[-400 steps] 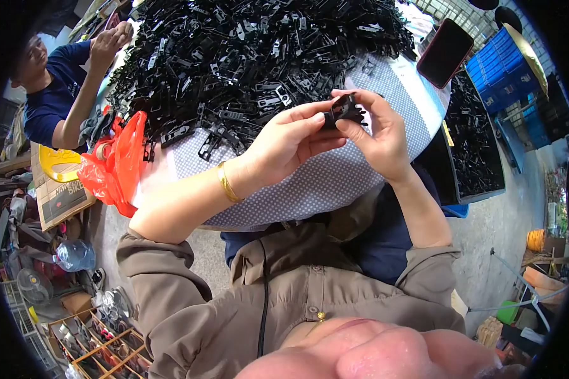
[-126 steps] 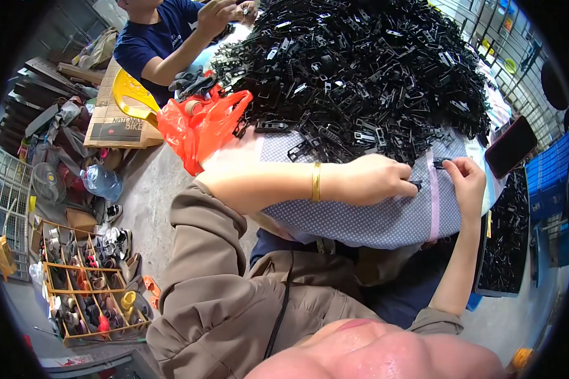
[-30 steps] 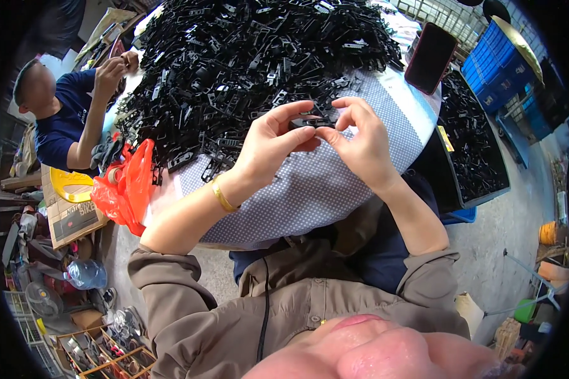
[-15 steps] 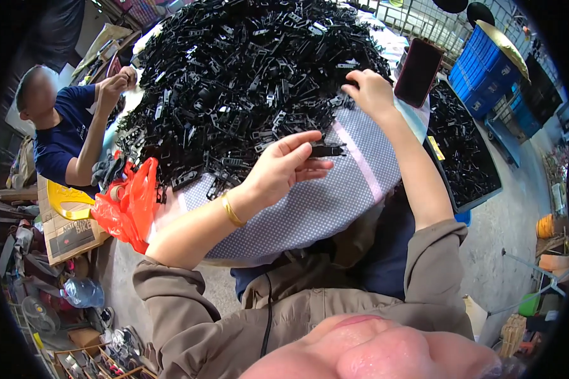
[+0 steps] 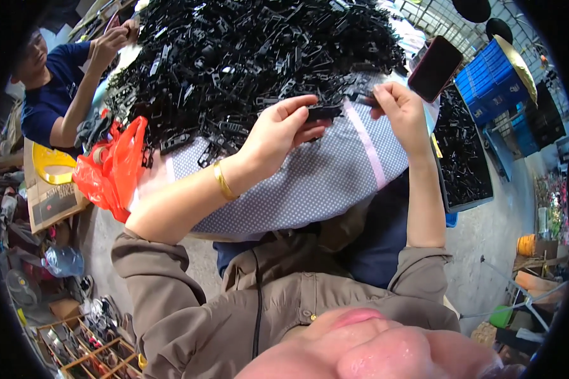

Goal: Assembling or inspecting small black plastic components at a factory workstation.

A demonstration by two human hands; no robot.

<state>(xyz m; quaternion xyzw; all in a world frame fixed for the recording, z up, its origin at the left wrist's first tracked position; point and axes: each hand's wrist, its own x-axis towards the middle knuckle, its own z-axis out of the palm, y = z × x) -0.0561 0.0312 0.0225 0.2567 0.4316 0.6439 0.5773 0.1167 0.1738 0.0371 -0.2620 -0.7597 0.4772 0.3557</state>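
My left hand (image 5: 281, 129), with a gold bracelet on its wrist, is closed on a long black plastic clip-like part (image 5: 325, 112) that points to the right. To its right, my right hand (image 5: 399, 117) pinches a small dark piece (image 5: 364, 99), its exact shape too blurred to tell. A gap separates the two pieces. Both hands are above the dotted grey cloth (image 5: 284, 196) along the near side of the table. Just beyond them rises a large heap of black plastic parts (image 5: 234, 57), many with slots and shiny edges.
A phone (image 5: 435, 68) stands right of the heap. Farther right are a bin of black parts (image 5: 464, 170) and blue crates (image 5: 487, 79). A red plastic bag (image 5: 117, 167) hangs at the table's left edge. Beyond it another person (image 5: 60, 95) works with both hands raised.
My right hand has come away from the heap, back and toward my left hand, now with a small dark piece. The left hand keeps its black part. The whole view has shifted slightly.
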